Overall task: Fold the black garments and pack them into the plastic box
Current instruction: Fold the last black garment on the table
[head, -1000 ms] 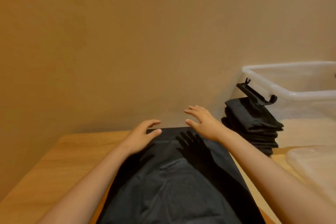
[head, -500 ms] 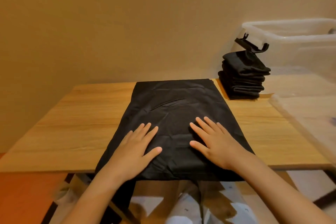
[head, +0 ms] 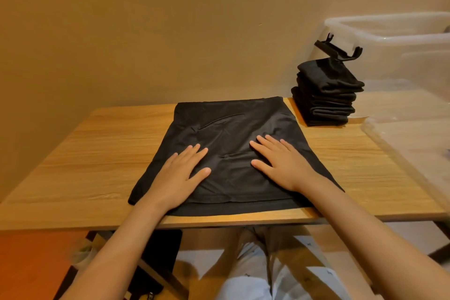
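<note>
A black garment (head: 229,129) lies spread flat on the wooden table (head: 97,153), its near hem close to the table's front edge. My left hand (head: 181,175) rests palm down on its near left part, fingers straight. My right hand (head: 282,163) lies flat on its near right part, fingers spread. A stack of folded black garments (head: 326,97) stands at the table's far right. Behind the stack is the clear plastic box (head: 394,39), open at the top.
A black latch (head: 338,50) sticks out from the box's left end above the stack. A clear plastic lid (head: 409,139) lies at the table's right edge. A wall runs behind the table. Below the front edge are my legs and a dark object (head: 160,251).
My hands slid from the garment's far edge down to its near part. The view dropped from the wall to the whole table. The near hem now lies on the table.
</note>
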A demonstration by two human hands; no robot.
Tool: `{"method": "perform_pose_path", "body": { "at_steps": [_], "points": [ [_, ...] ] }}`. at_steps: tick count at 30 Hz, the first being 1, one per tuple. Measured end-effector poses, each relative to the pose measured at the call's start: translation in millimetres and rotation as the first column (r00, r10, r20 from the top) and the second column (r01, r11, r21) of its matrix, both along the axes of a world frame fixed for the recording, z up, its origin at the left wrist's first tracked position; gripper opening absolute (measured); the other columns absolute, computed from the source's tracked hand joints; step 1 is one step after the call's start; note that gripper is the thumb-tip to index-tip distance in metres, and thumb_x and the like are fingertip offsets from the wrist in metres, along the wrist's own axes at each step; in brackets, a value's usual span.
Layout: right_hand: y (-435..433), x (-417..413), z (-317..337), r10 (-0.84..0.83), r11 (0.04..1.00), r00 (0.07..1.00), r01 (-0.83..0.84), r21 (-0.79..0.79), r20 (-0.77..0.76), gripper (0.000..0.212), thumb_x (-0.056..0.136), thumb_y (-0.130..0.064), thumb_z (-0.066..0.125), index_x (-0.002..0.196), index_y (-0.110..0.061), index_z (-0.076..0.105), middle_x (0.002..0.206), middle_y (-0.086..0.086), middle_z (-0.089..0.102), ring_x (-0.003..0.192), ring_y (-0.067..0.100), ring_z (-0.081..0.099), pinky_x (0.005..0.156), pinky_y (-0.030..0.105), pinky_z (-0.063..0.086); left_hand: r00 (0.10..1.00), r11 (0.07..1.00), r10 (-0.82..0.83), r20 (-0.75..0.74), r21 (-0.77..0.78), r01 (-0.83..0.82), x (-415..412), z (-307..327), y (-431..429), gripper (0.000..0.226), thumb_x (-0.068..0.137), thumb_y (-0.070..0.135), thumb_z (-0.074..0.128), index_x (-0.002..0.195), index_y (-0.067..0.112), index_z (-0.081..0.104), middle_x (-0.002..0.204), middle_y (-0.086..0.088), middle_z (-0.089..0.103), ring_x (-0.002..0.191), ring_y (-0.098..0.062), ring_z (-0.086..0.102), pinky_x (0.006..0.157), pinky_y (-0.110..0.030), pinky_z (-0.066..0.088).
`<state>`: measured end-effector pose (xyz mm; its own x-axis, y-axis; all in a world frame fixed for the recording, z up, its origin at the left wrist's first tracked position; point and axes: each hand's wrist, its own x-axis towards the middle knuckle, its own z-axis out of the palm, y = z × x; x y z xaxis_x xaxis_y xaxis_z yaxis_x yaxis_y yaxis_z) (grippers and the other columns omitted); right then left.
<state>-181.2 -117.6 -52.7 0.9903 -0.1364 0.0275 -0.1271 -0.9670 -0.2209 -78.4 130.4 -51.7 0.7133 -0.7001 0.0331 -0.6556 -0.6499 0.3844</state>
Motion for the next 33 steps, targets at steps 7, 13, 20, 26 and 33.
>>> {"method": "perform_pose_path", "body": {
  "at_steps": [7,13,20,26,33],
  "points": [
    [21.5,-61.8,9.1,0.133,0.966,0.977,-0.166,0.200,0.168,0.051,0.088,-0.050,0.058,0.137,-0.040,0.047,0.149,-0.027,0.021,0.143,-0.008,0.006,0.116,0.023,0.009,0.996,0.945,-0.074,-0.047,-0.323,0.055,-44.3,4.5,38.1,0.039,0.082,0.035,0.072,0.117,0.047,0.062,0.134,0.033,0.048,0.136,0.014,0.026,0.112,-0.024,0.022],
    [21.0,-77.8,0.4,0.074,0.957,0.963,-0.142,0.254,0.260,0.018,0.081,-0.041,0.069,0.098,-0.036,0.071,0.124,-0.027,0.053,0.130,-0.005,0.036,0.109,0.030,0.035,0.998,0.915,0.004,-0.057,-0.404,-0.027,-54.4,-0.6,40.3,0.022,0.085,0.018,0.071,0.100,0.035,0.072,0.107,0.025,0.066,0.114,0.007,0.053,0.102,-0.020,0.039],
    [17.9,-79.5,-4.1,0.033,0.954,0.950,-0.123,0.275,0.310,0.014,0.082,-0.026,0.073,0.095,-0.028,0.075,0.106,-0.022,0.061,0.111,0.001,0.053,0.094,0.019,0.042,0.983,0.900,0.012,-0.184,-0.426,-0.091,-49.6,-0.1,47.1,0.026,0.078,0.014,0.078,0.096,0.032,0.075,0.107,0.023,0.069,0.110,0.010,0.056,0.094,-0.004,0.038],
    [10.3,-84.8,-12.0,-0.014,0.970,0.927,-0.078,0.229,0.375,0.023,0.081,-0.011,0.074,0.103,-0.018,0.074,0.105,-0.005,0.069,0.102,0.007,0.060,0.089,0.015,0.039,0.974,0.901,0.007,-0.228,-0.421,-0.105,-43.0,1.0,50.4,0.023,0.082,0.013,0.073,0.094,0.032,0.076,0.108,0.024,0.069,0.111,0.009,0.057,0.098,-0.017,0.039],
    [7.7,-90.1,-14.3,0.024,0.968,0.823,-0.160,0.193,0.567,0.021,0.089,-0.026,0.058,0.102,-0.017,0.072,0.105,-0.006,0.068,0.105,0.003,0.057,0.098,0.014,0.041,0.989,0.894,0.045,-0.140,-0.437,-0.103,-49.2,3.0,50.2,0.021,0.087,0.015,0.066,0.090,0.035,0.072,0.110,0.028,0.066,0.113,0.012,0.054,0.096,-0.009,0.038]
  ]
}}
